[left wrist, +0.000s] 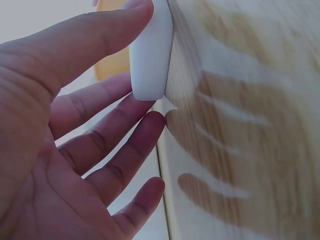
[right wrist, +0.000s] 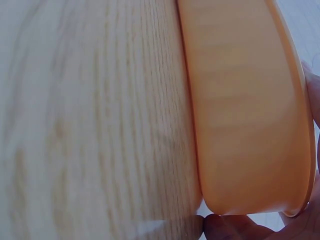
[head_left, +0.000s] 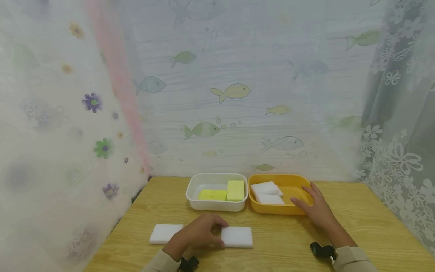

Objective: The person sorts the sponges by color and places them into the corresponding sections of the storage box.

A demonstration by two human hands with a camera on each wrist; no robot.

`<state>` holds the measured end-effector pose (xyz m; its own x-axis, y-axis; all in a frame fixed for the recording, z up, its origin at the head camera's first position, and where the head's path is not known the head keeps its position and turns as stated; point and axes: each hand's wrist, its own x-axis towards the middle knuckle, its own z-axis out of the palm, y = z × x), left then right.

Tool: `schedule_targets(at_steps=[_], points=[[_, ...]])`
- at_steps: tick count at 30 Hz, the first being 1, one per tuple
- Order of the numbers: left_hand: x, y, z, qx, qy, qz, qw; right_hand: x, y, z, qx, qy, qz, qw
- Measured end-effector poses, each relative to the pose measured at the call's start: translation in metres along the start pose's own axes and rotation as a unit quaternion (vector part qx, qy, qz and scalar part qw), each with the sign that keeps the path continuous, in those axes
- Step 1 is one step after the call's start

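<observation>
My left hand [head_left: 200, 232] is at the left end of a white sponge [head_left: 236, 237] on the table, pinching it between thumb and fingertips. In the left wrist view the thumb lies on one face of the sponge [left wrist: 151, 60], and the lower fingers are spread loosely beside it. Another white sponge [head_left: 164, 233] lies to the left, partly behind that hand. My right hand [head_left: 317, 207] holds the right end of an orange basket [head_left: 272, 209], thumb over the front rim. Inside the basket, white sponges [head_left: 266, 189] sit on the left side.
Left of the orange basket stands a white basket [head_left: 217, 206] with yellow sponges [head_left: 235, 190] in it. Both baskets stand near the back edge of the wooden table [head_left: 278, 241]. Behind hangs a fish-print curtain [head_left: 234, 124]; flowered curtains flank the sides.
</observation>
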<state>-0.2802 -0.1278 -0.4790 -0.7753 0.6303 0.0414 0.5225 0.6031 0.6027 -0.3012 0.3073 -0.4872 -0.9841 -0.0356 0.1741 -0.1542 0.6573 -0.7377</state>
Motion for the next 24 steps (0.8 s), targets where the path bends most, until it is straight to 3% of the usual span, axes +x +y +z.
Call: schedule_targets(at_steps=[12,24], points=[[0.001,0.013,-0.006,0.018,0.015,0.000,0.9997,0.002,-0.001,0.004,0.009,0.004,0.003,1.000],[0.022,0.026,-0.013,0.056,0.026,0.038,0.9974,0.001,0.003,0.003,0.004,0.006,0.015,1.000]])
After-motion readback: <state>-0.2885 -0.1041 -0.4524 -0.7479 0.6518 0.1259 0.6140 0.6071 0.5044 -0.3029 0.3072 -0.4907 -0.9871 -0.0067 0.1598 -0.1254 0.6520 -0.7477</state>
